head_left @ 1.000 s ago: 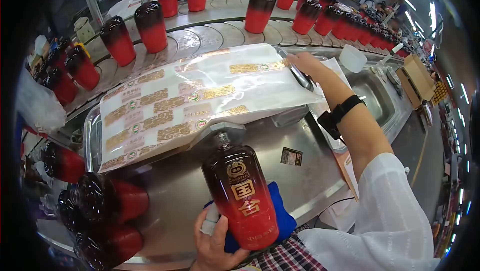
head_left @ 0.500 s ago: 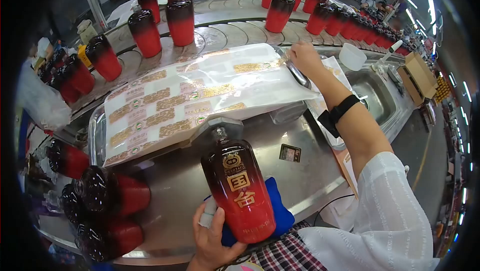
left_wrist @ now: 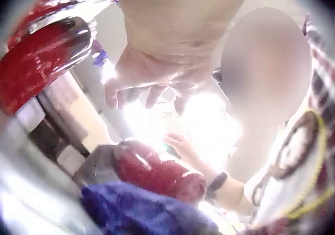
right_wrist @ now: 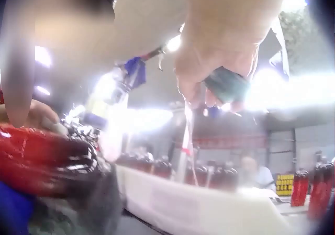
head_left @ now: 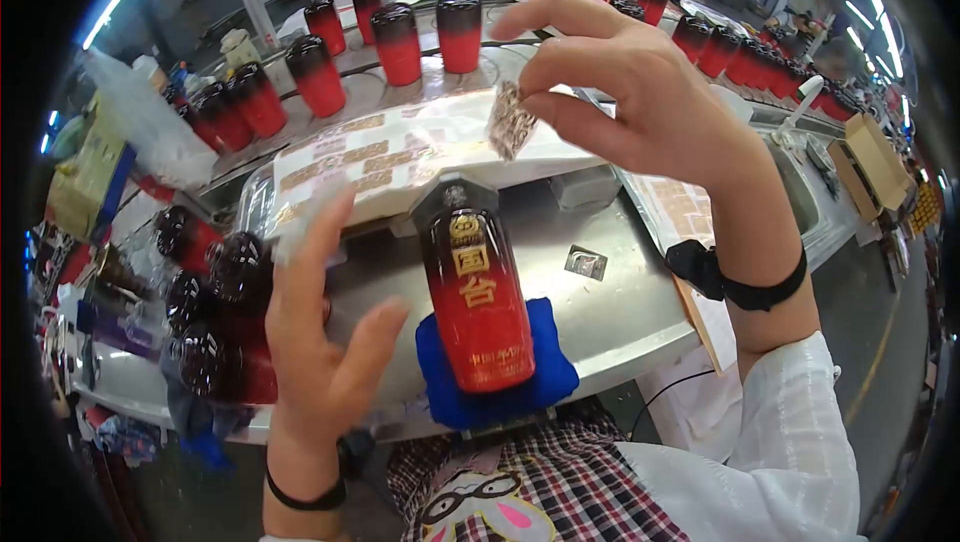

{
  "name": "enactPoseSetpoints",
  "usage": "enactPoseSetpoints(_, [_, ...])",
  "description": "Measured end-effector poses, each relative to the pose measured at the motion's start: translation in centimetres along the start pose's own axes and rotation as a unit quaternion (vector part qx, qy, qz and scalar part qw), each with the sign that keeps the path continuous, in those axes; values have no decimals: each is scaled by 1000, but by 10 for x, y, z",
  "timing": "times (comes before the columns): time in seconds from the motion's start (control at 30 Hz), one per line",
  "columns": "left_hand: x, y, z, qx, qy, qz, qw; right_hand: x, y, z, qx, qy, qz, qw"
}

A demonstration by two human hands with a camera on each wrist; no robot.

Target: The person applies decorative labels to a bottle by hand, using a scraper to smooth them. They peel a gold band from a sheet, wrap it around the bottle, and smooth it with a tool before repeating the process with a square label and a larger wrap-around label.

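The red-and-black bottle (head_left: 480, 317) with gold characters lies tilted on a blue cloth (head_left: 565, 362), its neck end at a grey support (head_left: 428, 204). My right hand (head_left: 640, 92) is raised above the neck end and pinches a small gold-patterned label (head_left: 512, 124) between thumb and fingers. My left hand (head_left: 315, 342) is up beside the bottle, off it, with fingers stretched and nothing held. In the left wrist view the bottle (left_wrist: 157, 169) shows below that hand. A printed sheet (head_left: 350, 157) of similar gold patterns lies behind the support.
Several bottles lie on the left of the metal table (head_left: 610, 312). More bottles (head_left: 398, 47) stand along the curved conveyor behind. A small dark square (head_left: 586, 262) lies right of the bottle; a sink (head_left: 795, 177) and an open cardboard box (head_left: 868, 167) are further right.
My right hand has come from the sheet's far right edge toward the bottle, now with a label. My left hand has let go of the bottle and risen to its left. Conveyor bottles have shifted.
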State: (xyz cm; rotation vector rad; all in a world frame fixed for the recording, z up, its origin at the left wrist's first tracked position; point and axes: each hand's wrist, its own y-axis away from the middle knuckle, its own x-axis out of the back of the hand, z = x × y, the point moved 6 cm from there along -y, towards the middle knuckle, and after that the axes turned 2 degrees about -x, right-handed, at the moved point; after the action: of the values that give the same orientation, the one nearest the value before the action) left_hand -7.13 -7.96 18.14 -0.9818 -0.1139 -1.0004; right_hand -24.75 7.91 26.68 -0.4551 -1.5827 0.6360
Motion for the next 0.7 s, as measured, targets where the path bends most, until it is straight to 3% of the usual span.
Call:
enactPoseSetpoints(0.07, [-9,-25,20,-59,-1,10,998,2,-6,-29,27,-45,-1,999])
enactPoseSetpoints(0.13, [-20,-40,32,-101,-56,-57,992,6,-9,-50,47,-85,20,995])
enactPoseSetpoints(0.17, [-25,-43,38,-133,-54,-48,988,7,-6,-55,52,-90,25,994])
enactPoseSetpoints(0.27, [-38,-34,29,24,90,-171,981,13,8,-62,26,-103,32,994])
enactPoseSetpoints(0.3, [-39,-30,33,20,107,-141,984,14,15,-63,8,-105,36,994])
enactPoseSetpoints(0.33, [-41,-24,38,46,205,-98,973,9,26,-61,-46,-149,40,987])
enactPoseSetpoints(0.4, [-45,-12,44,93,389,-4,916,-20,53,-61,-119,-231,36,965])
enactPoseSetpoints(0.43, [-42,-11,45,64,404,-13,912,-37,66,-61,-141,-270,29,952])
enactPoseSetpoints(0.53, [-48,7,29,85,456,43,885,-73,95,-76,-198,-388,-50,899])
enactPoseSetpoints(0.57, [-50,17,23,111,460,91,876,-81,104,-76,-205,-397,-29,894])
enactPoseSetpoints(0.7, [-66,64,-10,219,455,137,852,-97,135,-74,-258,-393,-40,881])
